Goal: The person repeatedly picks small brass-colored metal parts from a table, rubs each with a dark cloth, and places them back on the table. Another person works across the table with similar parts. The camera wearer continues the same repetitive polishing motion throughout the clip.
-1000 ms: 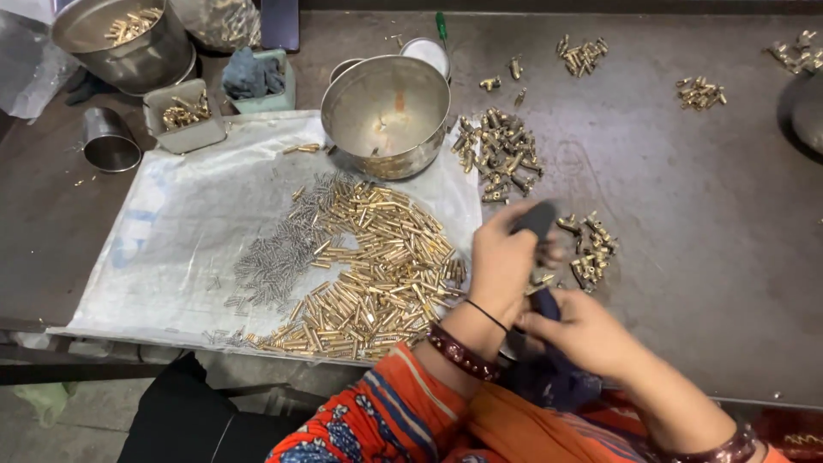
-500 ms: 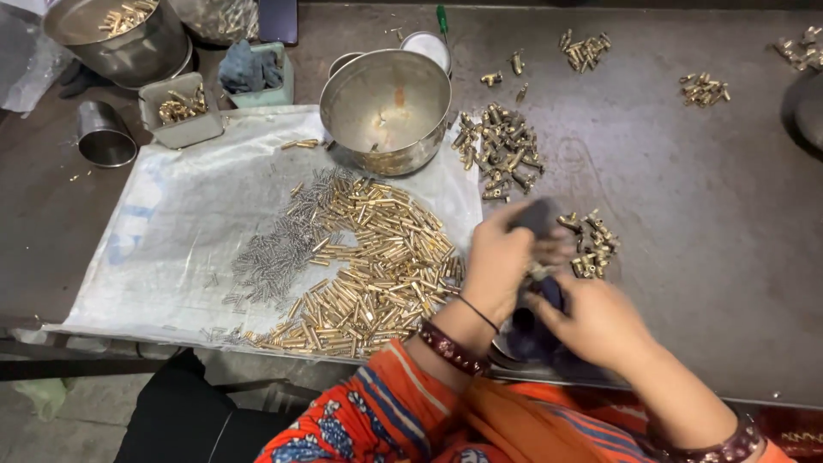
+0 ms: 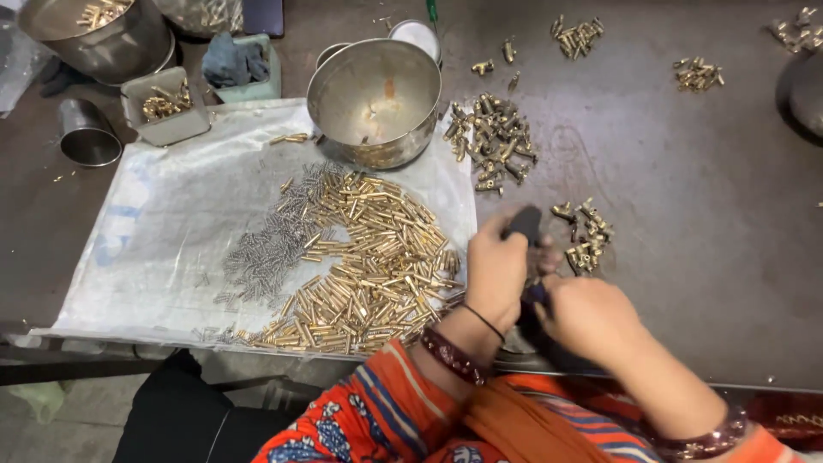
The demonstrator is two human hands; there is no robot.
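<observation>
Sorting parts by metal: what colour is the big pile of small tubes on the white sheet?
Brass-gold tubes, beside smaller silver-grey pins; head view.

A dark metal bench (image 3: 686,283) carries a white plastic sheet (image 3: 163,249) at left, a steel bowl (image 3: 375,103) at upper centre, and small brass heaps (image 3: 493,141) toward the upper right.

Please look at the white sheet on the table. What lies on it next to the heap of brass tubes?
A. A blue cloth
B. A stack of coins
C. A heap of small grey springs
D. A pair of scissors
C: on the white sheet, a heap of small grey springs lies just left of the brass tubes, touching their edge.
</observation>
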